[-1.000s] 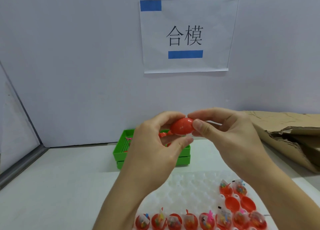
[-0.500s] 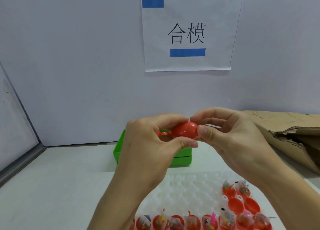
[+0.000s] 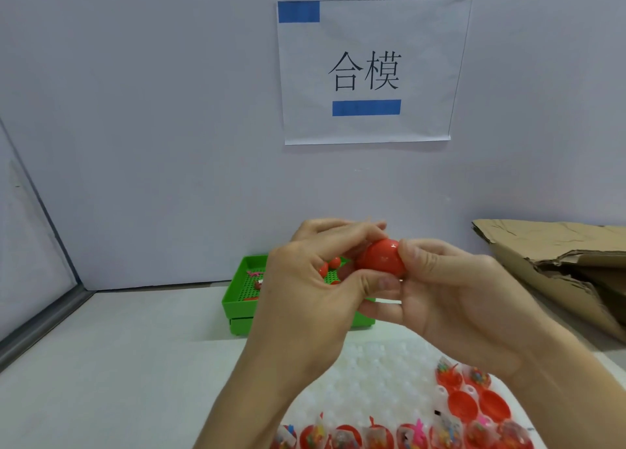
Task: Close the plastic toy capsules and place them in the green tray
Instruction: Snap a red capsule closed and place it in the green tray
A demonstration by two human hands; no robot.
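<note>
A red plastic capsule (image 3: 381,257) is held up in front of me between both hands. My left hand (image 3: 305,296) pinches it with thumb below and fingers over the top. My right hand (image 3: 450,299) grips its right side with thumb and fingers. Behind the hands sits the green tray (image 3: 237,299), holding a few red capsules (image 3: 333,262) and small toy pieces; much of it is hidden by my left hand. Several open red capsules (image 3: 460,404) with toys inside stand in the white dimpled holder (image 3: 372,381) at the bottom.
A torn cardboard box (image 3: 559,265) lies at the right. A white wall with a paper sign (image 3: 369,69) stands close behind the tray. A metal strip (image 3: 44,326) runs along the left edge of the white table.
Both hands have lowered slightly with the capsule. My right hand has shifted its grip lower round the capsule's right side, and more of the red shell shows.
</note>
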